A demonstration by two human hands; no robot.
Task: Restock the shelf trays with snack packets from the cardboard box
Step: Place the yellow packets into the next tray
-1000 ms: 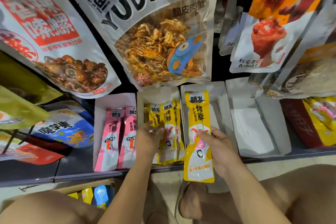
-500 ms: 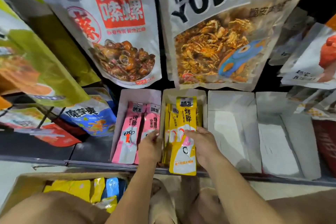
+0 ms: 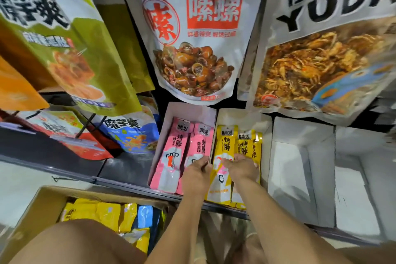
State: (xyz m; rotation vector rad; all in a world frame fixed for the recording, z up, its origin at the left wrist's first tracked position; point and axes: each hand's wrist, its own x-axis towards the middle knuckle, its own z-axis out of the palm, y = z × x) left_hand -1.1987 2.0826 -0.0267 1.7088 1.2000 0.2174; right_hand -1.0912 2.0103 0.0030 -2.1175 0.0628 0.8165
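On the shelf, a white tray (image 3: 243, 117) holds several yellow snack packets (image 3: 227, 144) standing in a row. My right hand (image 3: 243, 168) lies palm down on them, fingers stretched over their lower halves. My left hand (image 3: 197, 171) sits at the wall between this tray and the pink tray (image 3: 184, 109), its fingers curled over that wall next to the pink packets (image 3: 172, 156). The cardboard box (image 3: 41, 199) stands on the floor at the lower left, with yellow and blue packets (image 3: 100, 213) inside it.
Two white trays (image 3: 300, 135) (image 3: 362, 148) with nothing visible inside stand to the right on the same shelf. Large snack bags (image 3: 192, 34) hang just above the trays. A blue bag (image 3: 130, 133) lies left of the pink tray. My bare knees fill the bottom of the view.
The yellow packet my right hand held above the tray now lies in the tray with the others, and the hand rests flat on them. The view has swung left and closer.
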